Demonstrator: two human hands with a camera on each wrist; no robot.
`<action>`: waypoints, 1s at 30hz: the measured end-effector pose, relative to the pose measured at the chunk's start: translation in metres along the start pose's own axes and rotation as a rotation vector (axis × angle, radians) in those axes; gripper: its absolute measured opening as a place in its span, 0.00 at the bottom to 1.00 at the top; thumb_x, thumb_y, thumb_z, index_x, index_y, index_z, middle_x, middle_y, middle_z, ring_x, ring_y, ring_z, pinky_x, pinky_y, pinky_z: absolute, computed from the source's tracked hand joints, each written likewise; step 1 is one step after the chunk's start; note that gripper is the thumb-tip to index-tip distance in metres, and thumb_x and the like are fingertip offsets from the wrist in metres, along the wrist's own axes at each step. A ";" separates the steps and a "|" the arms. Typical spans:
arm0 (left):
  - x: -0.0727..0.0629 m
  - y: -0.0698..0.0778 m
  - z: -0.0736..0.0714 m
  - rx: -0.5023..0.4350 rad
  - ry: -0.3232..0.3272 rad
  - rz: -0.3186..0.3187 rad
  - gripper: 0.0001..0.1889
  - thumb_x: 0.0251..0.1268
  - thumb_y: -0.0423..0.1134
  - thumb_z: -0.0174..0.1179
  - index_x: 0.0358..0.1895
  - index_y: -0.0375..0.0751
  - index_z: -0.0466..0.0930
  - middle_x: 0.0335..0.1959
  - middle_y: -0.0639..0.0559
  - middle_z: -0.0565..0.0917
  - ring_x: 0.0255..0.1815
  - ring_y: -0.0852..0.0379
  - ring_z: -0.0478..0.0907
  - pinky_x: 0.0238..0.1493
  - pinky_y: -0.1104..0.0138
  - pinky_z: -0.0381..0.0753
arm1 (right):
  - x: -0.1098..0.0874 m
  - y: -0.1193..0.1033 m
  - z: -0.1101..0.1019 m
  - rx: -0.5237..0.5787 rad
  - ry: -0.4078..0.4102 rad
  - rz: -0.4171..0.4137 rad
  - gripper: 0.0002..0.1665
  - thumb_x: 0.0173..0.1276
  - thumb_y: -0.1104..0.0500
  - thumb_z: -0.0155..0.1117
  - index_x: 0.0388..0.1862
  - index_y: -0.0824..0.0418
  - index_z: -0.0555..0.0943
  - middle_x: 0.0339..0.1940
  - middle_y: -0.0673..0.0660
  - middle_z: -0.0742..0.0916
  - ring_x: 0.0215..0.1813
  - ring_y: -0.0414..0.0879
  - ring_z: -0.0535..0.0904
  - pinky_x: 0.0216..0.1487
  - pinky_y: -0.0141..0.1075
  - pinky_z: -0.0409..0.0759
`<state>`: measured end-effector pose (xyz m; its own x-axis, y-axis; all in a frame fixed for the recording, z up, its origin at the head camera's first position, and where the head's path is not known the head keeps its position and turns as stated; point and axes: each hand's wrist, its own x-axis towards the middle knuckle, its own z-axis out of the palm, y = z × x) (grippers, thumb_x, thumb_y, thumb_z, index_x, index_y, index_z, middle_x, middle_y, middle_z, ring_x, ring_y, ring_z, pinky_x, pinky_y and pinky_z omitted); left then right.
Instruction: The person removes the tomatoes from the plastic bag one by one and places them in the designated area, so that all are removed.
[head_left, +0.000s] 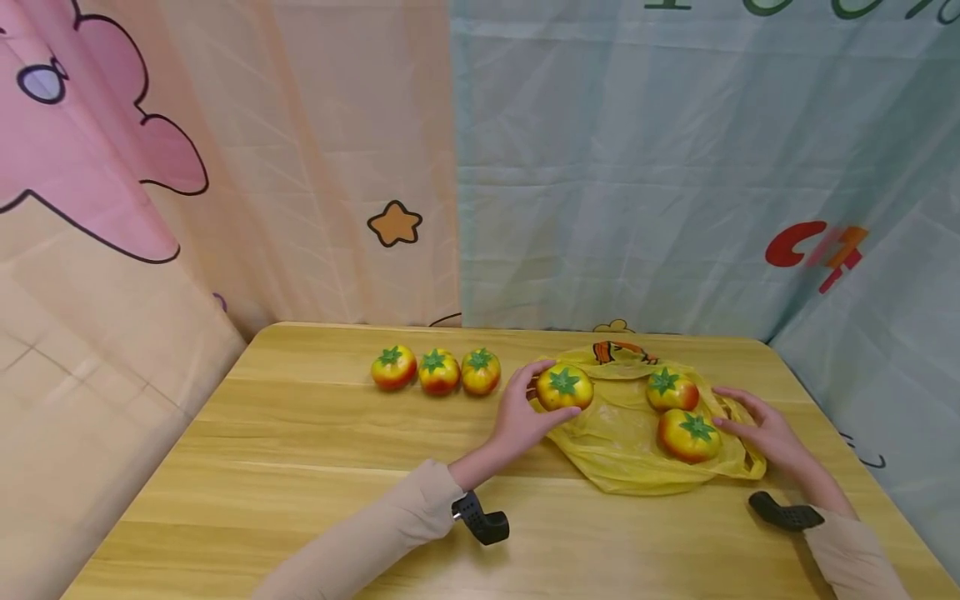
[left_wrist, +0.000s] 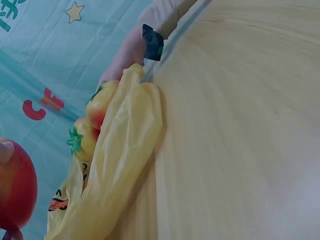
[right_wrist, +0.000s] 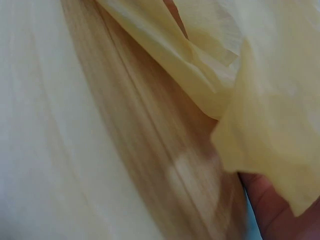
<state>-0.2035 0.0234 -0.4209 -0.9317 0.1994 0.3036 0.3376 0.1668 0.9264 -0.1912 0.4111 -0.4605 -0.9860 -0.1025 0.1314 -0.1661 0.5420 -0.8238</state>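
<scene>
My left hand [head_left: 528, 408] grips a yellow-and-red tomato [head_left: 565, 388] with a green leafy top, thumb and fingers on opposite sides. It is over the left part of a thin yellow plastic bag [head_left: 622, 425]. Two more tomatoes, one behind [head_left: 670, 390] and one in front [head_left: 688, 436], rest at the bag's right half. At the bag's right end, my right hand [head_left: 768, 429] holds the film between thumb and fingers, fingertips close to those tomatoes. In the right wrist view, bag film [right_wrist: 280, 100] hides much of that hand.
Three tomatoes stand in a row on the wooden table [head_left: 300, 467] left of the bag: a left one [head_left: 393, 367], a middle one [head_left: 438, 372] and a right one [head_left: 481, 372]. A printed curtain [head_left: 600, 167] hangs behind the table's back edge.
</scene>
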 end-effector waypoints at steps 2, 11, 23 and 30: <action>-0.004 -0.001 -0.004 0.005 0.000 -0.011 0.35 0.50 0.40 0.73 0.64 0.41 0.71 0.61 0.48 0.73 0.59 0.52 0.72 0.58 0.62 0.76 | 0.000 0.001 0.000 0.003 0.006 -0.011 0.30 0.70 0.58 0.60 0.70 0.57 0.66 0.66 0.34 0.70 0.61 0.14 0.53 0.66 0.72 0.42; -0.022 -0.010 -0.028 0.048 0.005 -0.013 0.34 0.49 0.39 0.74 0.62 0.39 0.71 0.61 0.46 0.74 0.58 0.50 0.71 0.57 0.57 0.75 | 0.000 0.001 0.000 -0.010 0.001 -0.008 0.31 0.71 0.57 0.59 0.71 0.59 0.65 0.62 0.27 0.69 0.60 0.14 0.52 0.67 0.70 0.41; -0.038 -0.030 -0.058 0.109 0.035 -0.036 0.35 0.47 0.39 0.75 0.62 0.40 0.72 0.60 0.47 0.75 0.57 0.51 0.72 0.56 0.58 0.76 | -0.001 0.001 0.001 -0.006 -0.009 -0.004 0.29 0.71 0.58 0.59 0.70 0.50 0.67 0.68 0.39 0.70 0.55 0.10 0.53 0.64 0.72 0.43; -0.041 -0.034 -0.073 0.132 0.047 -0.065 0.35 0.46 0.38 0.75 0.62 0.40 0.72 0.58 0.46 0.75 0.57 0.51 0.73 0.56 0.59 0.76 | -0.002 0.000 0.002 -0.003 -0.005 -0.010 0.29 0.71 0.59 0.59 0.69 0.48 0.67 0.69 0.43 0.71 0.55 0.10 0.53 0.64 0.72 0.44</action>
<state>-0.1862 -0.0611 -0.4488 -0.9563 0.1391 0.2571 0.2884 0.3036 0.9081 -0.1896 0.4100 -0.4615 -0.9841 -0.1125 0.1372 -0.1765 0.5430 -0.8210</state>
